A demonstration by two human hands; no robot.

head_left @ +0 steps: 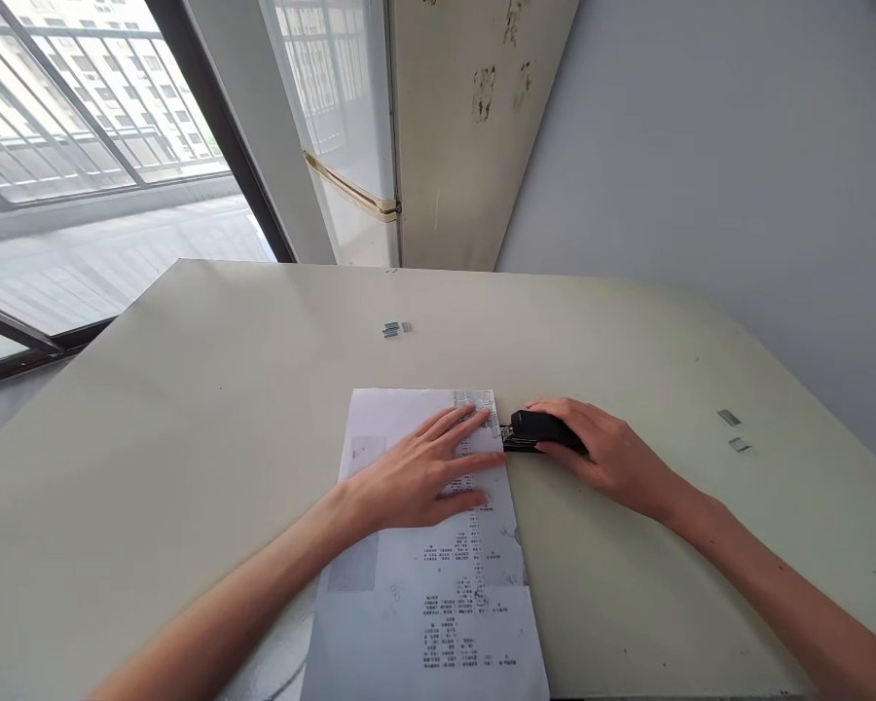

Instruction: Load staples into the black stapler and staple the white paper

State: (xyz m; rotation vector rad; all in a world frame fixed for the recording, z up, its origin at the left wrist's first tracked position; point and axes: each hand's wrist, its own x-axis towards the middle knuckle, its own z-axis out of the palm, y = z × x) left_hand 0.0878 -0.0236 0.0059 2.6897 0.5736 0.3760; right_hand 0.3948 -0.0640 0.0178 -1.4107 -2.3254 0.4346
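Printed sheets of paper (482,623) lie lengthwise on the table in front of me. My left hand (434,467) rests flat on their upper part, fingers spread toward the right edge. At that edge sits a black stapler (544,428), its front end meeting the paper. Whether the paper is inside its jaws I cannot tell. Wrapped round the stapler's back is my right hand (605,448), fingers over the top and thumb along the near side.
Several small strips of staples (391,330) lie beyond the paper on the pale table (190,409). Two more staple strips (729,417) are at the right. A fridge (453,146) and a grey wall (701,146) stand behind, with a window (80,117) at the left.
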